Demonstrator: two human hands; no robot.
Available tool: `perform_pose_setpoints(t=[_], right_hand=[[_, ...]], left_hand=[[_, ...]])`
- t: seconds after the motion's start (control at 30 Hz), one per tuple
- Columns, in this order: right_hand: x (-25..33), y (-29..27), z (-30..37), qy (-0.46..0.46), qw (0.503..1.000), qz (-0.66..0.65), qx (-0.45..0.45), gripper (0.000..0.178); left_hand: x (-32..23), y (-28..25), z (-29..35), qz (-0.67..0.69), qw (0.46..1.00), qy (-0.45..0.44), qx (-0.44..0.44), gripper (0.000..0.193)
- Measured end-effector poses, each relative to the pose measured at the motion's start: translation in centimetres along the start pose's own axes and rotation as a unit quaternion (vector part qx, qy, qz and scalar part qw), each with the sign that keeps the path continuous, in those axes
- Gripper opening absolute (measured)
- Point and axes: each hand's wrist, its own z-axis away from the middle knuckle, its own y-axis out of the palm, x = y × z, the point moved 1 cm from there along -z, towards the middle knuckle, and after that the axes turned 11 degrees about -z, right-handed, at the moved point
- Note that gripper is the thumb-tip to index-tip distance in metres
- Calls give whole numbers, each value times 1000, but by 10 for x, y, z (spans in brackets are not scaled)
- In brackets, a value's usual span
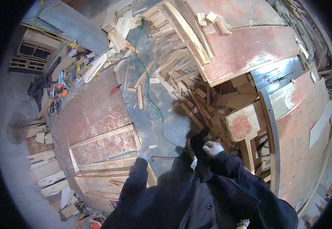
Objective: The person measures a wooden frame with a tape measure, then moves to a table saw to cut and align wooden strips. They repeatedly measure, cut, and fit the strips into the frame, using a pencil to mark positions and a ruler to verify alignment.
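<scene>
My right hand (213, 149), in a whitish glove, is curled into a loose fist in front of my dark coat. Nothing sticks out of it; it is just above my dark trouser leg and near the scrap wood. My left hand (146, 154) is a pale blur at the end of its dark sleeve, its fingers not distinct. It hangs beside the right end of a pale wooden frame (101, 136), which lies on a worn reddish board. A small white piece (153, 146) shows next to that hand, and I cannot tell whether they touch.
Red-handled pliers (115, 89) lie at the reddish board's (93, 103) far edge. A green cord (149, 98) snakes along the grey floor. Heaped wood offcuts (173, 68) spread ahead. To the right stand a red-and-white worn worktable (246, 53) and a long metal straightedge (271, 133).
</scene>
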Motion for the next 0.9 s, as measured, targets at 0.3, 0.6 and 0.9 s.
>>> perform_pose_setpoints(t=[0.3,0.6,0.9], right_hand=[[25,-57,-60,17,997,-73,-27,40],[55,-32,-101,95,988,-110,-60,41],[231,-40,-217,59,982,-108,-143,38]], left_hand=[[-46,14,-85,348,923,-150,64,41],[-47,-35,-201,357,894,-166,212,31],[-22,-190,-392,176,974,104,98,34]])
